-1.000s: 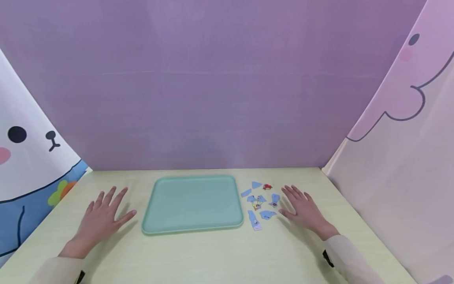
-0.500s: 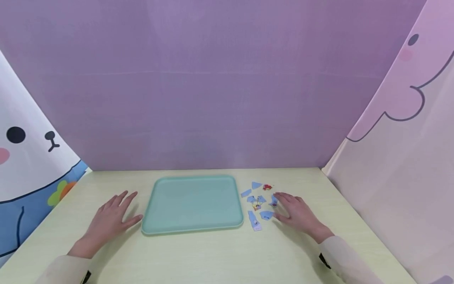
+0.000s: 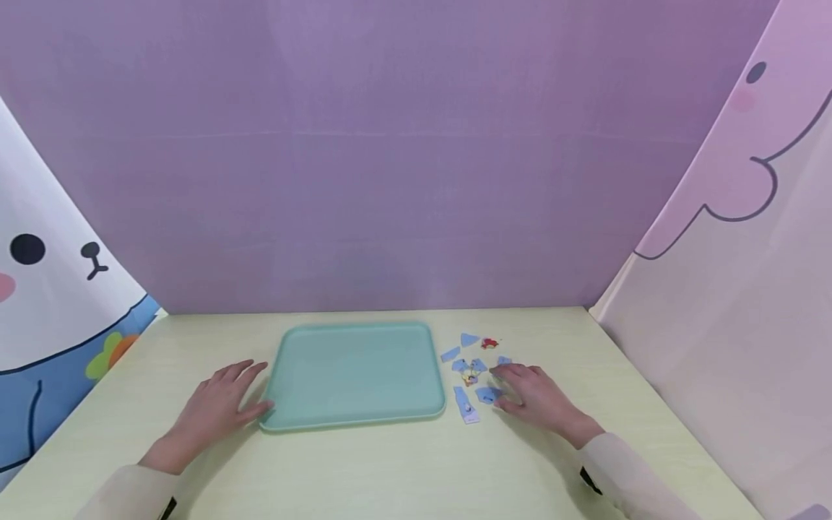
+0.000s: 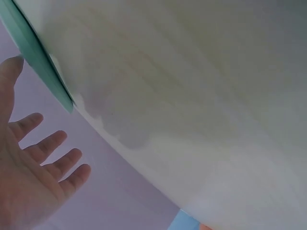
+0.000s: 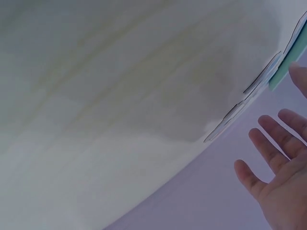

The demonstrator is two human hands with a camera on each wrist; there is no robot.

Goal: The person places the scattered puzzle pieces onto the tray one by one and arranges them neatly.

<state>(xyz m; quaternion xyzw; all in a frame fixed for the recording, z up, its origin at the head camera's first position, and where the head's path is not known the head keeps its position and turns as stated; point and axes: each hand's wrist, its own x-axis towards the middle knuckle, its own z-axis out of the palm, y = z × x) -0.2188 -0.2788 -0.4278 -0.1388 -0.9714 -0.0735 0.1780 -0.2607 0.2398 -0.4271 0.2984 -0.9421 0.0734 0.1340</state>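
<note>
A light green tray (image 3: pixel 354 375) lies on the pale table. Beside its left edge hovers my left hand (image 3: pixel 211 412), fingers loosely bent and apart, the thumb overlapping the tray's near left corner. In the left wrist view the palm of this left hand (image 4: pixel 29 177) holds nothing. Several flat, irregular blue picture pieces lie right of the tray, among them a long one (image 3: pixel 466 404) and a small red one (image 3: pixel 490 344). My right hand (image 3: pixel 542 401) hangs over the rightmost ones, partly covering a blue piece (image 3: pixel 504 360); its thumb is near another blue piece (image 3: pixel 487 394). No piece shows between its fingers (image 5: pixel 268 148).
A plain purple backdrop (image 3: pixel 390 159) rises behind the table's far edge. Printed cloth with a white cartoon animal (image 3: pixel 58 289) stands on the left, and a pink and white cloth (image 3: pixel 728 325) on the right. The pale tabletop (image 3: pixel 364 469) extends in front of the tray.
Both hands have moved inward: the left one rightward to the tray's edge, the right one leftward over the pieces. Their fingers are less spread. Tray and pieces stay in place.
</note>
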